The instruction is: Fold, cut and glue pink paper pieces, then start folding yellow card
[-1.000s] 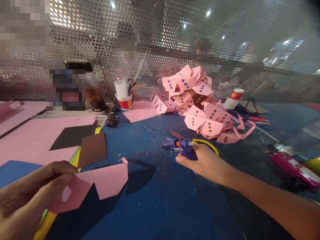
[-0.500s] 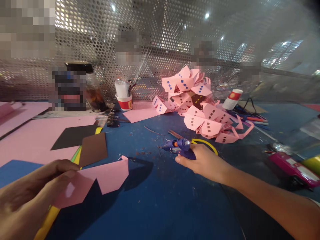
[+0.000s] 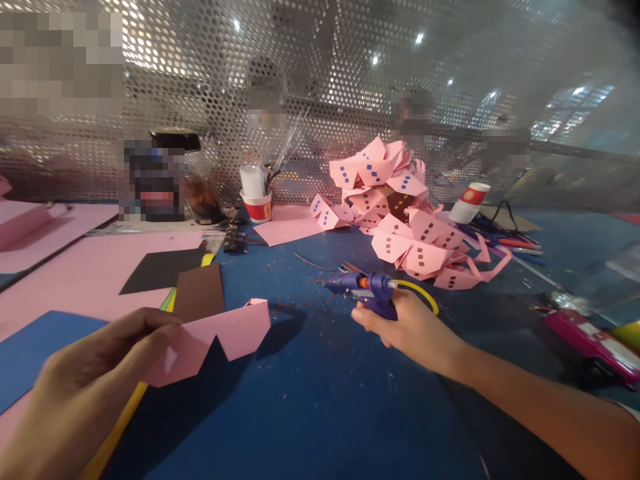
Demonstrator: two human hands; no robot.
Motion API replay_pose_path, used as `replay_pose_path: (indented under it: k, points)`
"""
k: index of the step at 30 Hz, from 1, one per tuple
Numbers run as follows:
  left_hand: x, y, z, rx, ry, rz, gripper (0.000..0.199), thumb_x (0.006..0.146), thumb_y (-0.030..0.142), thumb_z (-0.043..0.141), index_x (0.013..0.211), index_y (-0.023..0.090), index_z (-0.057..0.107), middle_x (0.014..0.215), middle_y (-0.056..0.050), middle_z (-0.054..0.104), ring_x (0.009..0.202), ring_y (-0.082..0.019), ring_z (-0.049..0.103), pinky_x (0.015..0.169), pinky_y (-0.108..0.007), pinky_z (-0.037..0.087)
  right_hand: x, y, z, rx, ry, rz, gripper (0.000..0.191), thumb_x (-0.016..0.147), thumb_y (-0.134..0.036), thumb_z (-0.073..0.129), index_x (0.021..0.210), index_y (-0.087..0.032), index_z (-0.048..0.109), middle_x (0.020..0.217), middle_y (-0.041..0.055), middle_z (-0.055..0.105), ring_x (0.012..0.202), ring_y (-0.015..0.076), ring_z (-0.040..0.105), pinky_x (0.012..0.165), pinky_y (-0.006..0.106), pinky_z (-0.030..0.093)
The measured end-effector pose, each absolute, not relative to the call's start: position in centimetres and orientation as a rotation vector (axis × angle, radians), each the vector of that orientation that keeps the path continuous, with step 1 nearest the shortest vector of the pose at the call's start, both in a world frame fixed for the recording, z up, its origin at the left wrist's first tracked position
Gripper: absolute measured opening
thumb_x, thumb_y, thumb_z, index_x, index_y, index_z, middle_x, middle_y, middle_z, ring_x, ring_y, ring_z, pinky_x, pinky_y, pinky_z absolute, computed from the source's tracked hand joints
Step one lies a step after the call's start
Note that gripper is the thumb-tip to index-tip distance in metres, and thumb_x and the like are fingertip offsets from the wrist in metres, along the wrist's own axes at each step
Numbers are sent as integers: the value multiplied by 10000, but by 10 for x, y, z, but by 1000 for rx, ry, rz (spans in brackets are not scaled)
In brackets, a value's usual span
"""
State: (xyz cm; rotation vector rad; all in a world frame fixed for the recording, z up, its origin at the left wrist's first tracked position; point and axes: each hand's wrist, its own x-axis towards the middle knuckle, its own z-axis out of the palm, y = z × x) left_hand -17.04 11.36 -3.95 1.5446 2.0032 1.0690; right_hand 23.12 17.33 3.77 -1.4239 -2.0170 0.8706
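Between thumb and fingers, my left hand point(image 3: 107, 380) pinches a pink paper cutout point(image 3: 235, 330) with a V-shaped notch in its lower edge and a small fold at its far end. The cutout is held above the blue table point(image 3: 310, 413) and casts a shadow there. My right hand point(image 3: 405, 327) is wrapped round the grip of a blue glue gun point(image 3: 357, 287), its nozzle pointing left, apart from the cutout. Behind the gun lies a pile of folded pink paper pieces point(image 3: 400, 207), marked with blue and brown squares.
At the left are pink sheets point(image 3: 95, 267), a black sheet point(image 3: 160, 270), a brown sheet point(image 3: 200, 290) and a blue sheet point(image 3: 50, 347). Paper cups point(image 3: 257, 207) and a dark drink jar point(image 3: 203, 200) stand at the back. A magenta tool point(image 3: 590, 340) lies right. A perforated metal screen point(image 3: 320, 67) rises behind.
My left hand has moved the pink cutout slightly right and upward. The glue gun has come off the table a little, turning more level in my right hand. The view has shifted slightly.
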Motion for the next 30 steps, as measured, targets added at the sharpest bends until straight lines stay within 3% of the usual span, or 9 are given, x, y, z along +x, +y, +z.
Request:
replay_pose_path:
  k: [4, 8, 18, 22, 30]
  points:
    - [-130, 122, 2, 1476, 2047, 1101, 283, 733, 563, 616, 812, 301, 686, 783, 39, 672, 688, -195, 587, 514, -251, 440, 226, 161, 37, -1353, -1994, 912, 265, 895, -453, 598, 774, -217, 602, 582, -26, 565, 507, 123, 512, 512, 262, 427]
    - [-105, 114, 23, 1462, 1954, 1137, 266, 726, 508, 614, 776, 253, 672, 721, 25, 646, 698, -179, 548, 596, -260, 430, 219, 146, 35, -1238, -2007, 897, 299, 909, -455, 582, 729, -218, 561, 577, -27, 523, 519, 124, 506, 507, 256, 427]
    - [-85, 103, 27, 1598, 1757, 1127, 171, 812, 453, 567, 724, 342, 663, 679, 50, 637, 701, -195, 589, 673, -346, 414, 207, 129, 31, -906, -2220, 838, 207, 923, -335, 564, 769, -221, 486, 763, -9, 564, 667, 129, 528, 596, 257, 405]
    - [-85, 100, 26, 1598, 1706, 1143, 199, 824, 441, 586, 751, 275, 667, 674, 49, 616, 671, -166, 576, 650, -308, 411, 208, 128, 26, -813, -2276, 778, 125, 879, -215, 602, 830, -218, 488, 809, -16, 563, 705, 123, 530, 648, 257, 395]
    - [-88, 100, 21, 1621, 1654, 1165, 252, 871, 428, 599, 809, 190, 650, 698, 31, 597, 675, -146, 531, 632, -248, 405, 208, 128, 24, -770, -2338, 704, 115, 855, -178, 623, 893, -213, 520, 858, -5, 577, 715, 128, 531, 640, 258, 382]
